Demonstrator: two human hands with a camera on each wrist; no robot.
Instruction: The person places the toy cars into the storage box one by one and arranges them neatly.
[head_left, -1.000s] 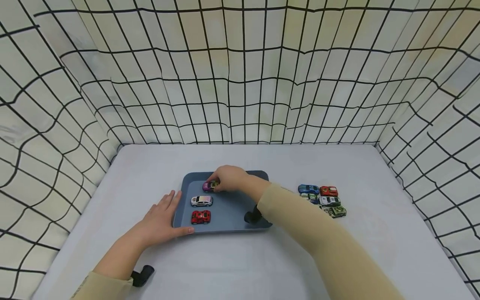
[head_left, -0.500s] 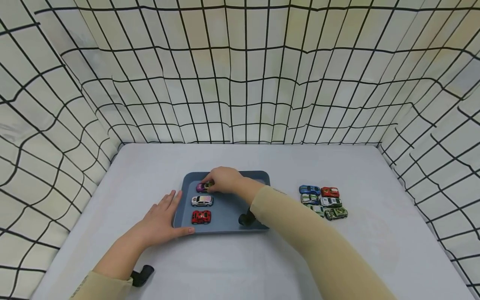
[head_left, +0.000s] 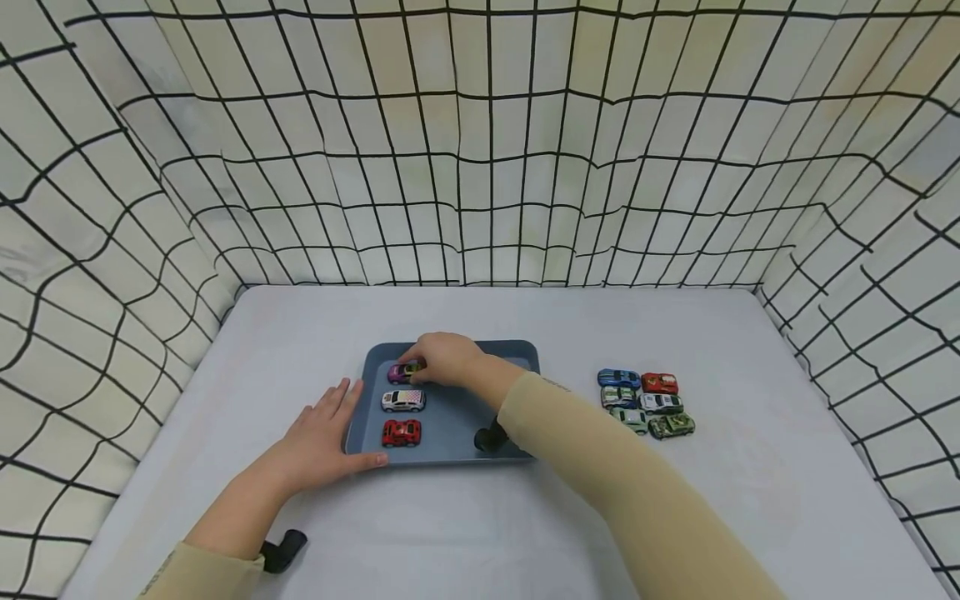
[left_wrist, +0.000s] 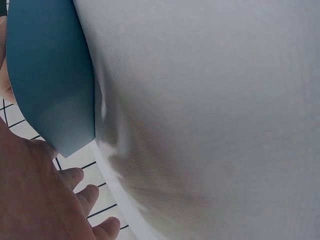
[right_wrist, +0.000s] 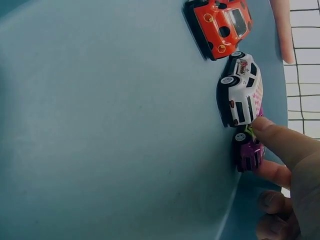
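In the head view a blue-grey tray (head_left: 457,425) lies on the white table. Near its far left corner my right hand (head_left: 446,358) pinches a purple toy car (right_wrist: 249,155) between thumb and fingers. Below that car, in the same column, are a white toy car (head_left: 403,401) with a pink checked roof and a red toy car (head_left: 402,432) with black spots. My left hand (head_left: 322,437) lies with spread fingers against the tray's left side, its thumb at the near left rim. The left wrist view shows those fingers beside the tray's outer wall (left_wrist: 50,75).
To the right of the tray several toy cars (head_left: 645,402) stand in a close group on the table (head_left: 495,533). A black grid net (head_left: 487,158) over white cloth encloses the back and sides. Black wrist pieces (head_left: 285,551) hang by both sleeves.
My right hand has moved left across the tray with the purple toy car, which now lines up above the white one. The left hand has stayed in place.
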